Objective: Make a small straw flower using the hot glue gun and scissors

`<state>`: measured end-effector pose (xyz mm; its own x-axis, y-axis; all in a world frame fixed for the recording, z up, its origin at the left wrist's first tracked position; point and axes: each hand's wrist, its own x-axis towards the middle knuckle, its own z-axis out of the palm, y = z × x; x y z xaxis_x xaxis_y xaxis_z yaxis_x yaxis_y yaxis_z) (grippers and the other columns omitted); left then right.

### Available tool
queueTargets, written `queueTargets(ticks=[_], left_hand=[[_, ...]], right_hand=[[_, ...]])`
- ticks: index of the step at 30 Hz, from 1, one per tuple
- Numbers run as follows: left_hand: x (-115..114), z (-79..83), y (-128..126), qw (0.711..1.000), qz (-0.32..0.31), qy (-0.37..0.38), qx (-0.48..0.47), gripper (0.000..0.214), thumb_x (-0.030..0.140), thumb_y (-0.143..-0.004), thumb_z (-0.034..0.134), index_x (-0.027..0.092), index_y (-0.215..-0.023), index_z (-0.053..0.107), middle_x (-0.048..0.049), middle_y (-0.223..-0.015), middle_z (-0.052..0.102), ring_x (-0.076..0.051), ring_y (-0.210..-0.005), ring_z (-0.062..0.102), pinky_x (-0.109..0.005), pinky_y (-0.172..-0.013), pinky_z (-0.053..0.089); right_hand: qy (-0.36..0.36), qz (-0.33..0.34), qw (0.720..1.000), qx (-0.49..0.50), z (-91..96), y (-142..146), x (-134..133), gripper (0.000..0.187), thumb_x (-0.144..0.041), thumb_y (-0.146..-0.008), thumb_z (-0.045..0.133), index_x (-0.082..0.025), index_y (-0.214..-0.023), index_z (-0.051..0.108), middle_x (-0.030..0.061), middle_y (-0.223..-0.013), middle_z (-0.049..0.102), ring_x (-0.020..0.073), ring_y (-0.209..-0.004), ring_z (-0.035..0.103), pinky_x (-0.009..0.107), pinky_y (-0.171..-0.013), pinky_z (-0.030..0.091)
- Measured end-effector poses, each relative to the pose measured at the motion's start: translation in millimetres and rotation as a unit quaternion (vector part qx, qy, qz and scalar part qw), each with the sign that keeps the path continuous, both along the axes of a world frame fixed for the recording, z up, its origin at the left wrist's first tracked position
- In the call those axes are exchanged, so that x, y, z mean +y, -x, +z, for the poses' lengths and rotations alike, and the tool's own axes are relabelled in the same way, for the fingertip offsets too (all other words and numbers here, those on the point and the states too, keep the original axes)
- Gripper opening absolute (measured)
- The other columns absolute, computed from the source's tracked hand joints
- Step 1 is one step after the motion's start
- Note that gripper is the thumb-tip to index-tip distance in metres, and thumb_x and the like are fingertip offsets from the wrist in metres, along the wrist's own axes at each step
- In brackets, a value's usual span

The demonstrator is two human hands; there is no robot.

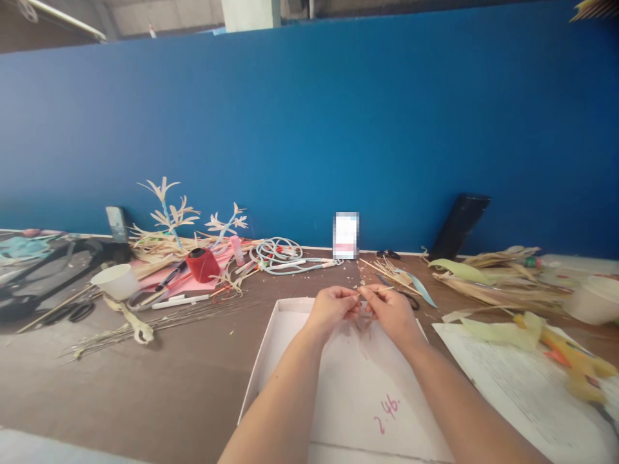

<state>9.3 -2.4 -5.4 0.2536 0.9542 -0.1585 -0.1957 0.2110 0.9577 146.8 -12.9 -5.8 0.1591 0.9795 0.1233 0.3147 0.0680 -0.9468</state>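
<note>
Over the far rim of the shallow white cardboard box, the person's left hand and right hand meet with fingertips almost touching. Both pinch a thin pale straw strip, which pokes out sideways past the right hand's fingers. The strip is held just above the box's far edge, off the brown table. What the fingers are doing to it is too small to make out.

I judge the work well begun but far from over. Beyond the box to its left, pale straw flower sprigs on blue stems stand finished against the blue partition wall. Pink handwritten figures mark the box floor, and no finished piece shows in it. Right of the box a heap of dried straw husks lies loose and unworked. Yellow-green leaf strips rest on a printed paper sheet nearer the box, so plenty of stock seems left.

Left of the box sit a red spool of thread, a white paper cup and a bundle of thin metal wires. A pair of black scissors lies farther left. Behind the box is a coil of pale blue cord.

Nothing stands between the hands and the box. The nearest thing that might snag is a smaller pair of dark scissors, just beyond the right hand among straw slivers.
</note>
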Motion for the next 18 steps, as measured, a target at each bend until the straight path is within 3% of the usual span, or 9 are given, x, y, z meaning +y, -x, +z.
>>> queueTargets(ticks=[11,18], left_hand=[[2.7,-5.7,-0.3,0.994,0.039,-0.066,0.077,0.012,0.024,-0.068,0.065,0.013,-0.069,0.063,-0.0008,-0.062,0.059,-0.006,-0.049,0.049,-0.020,-0.051,0.042],[0.8,-1.0,0.6,0.993,0.048,-0.064,0.083,0.013,0.026,-0.066,0.065,0.013,-0.068,0.063,-0.0008,-0.065,0.060,-0.006,-0.049,0.050,-0.020,-0.050,0.041]], right_hand=[[0.009,0.005,1.000,0.027,-5.7,-1.2,5.3,0.034,-0.050,-0.074,0.059,-0.017,-0.081,0.065,-0.0013,-0.051,0.056,0.0120,-0.045,0.046,0.024,-0.045,0.036],[0.011,0.006,1.000,0.019,-2.5,0.1,3.7,0.033,-0.048,-0.075,0.058,-0.016,-0.080,0.065,-0.0011,-0.051,0.055,0.0117,-0.044,0.045,0.024,-0.045,0.035]])
